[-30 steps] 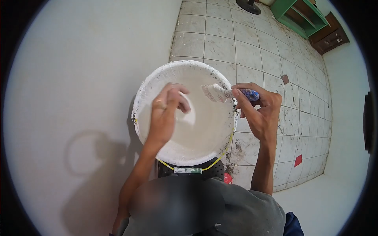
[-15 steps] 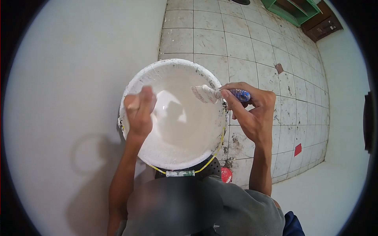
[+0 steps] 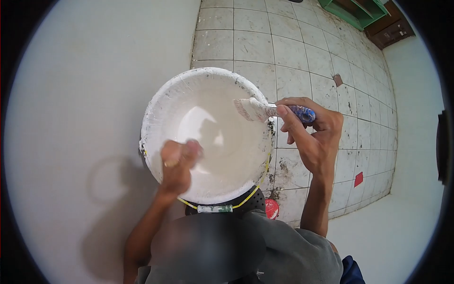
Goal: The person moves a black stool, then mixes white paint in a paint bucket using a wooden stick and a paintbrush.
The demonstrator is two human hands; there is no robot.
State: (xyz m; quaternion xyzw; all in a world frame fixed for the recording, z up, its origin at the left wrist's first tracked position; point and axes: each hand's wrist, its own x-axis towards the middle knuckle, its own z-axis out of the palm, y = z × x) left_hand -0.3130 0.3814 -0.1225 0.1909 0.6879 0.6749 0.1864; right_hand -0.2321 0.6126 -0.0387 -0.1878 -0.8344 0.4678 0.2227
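A large white bucket, its rim crusted with paint, holds off-white liquid paint. My right hand grips the handle of a paintbrush, thumb and fingers pinched round it. The brush is held sideways, its paint-coated bristles over the inner right side of the bucket. Over the left part of the paint is my left hand, its fingers curled together and blurred by motion. What it holds, if anything, is hidden beneath it.
A pale wall stands close on the left. Dirty white floor tiles spread to the right. The bucket's yellow handle hangs toward me, near a red container. A green shelf stands at the far back.
My left hand has moved toward me and slightly right over the bucket. My right hand has shifted a little to the right with the paintbrush.
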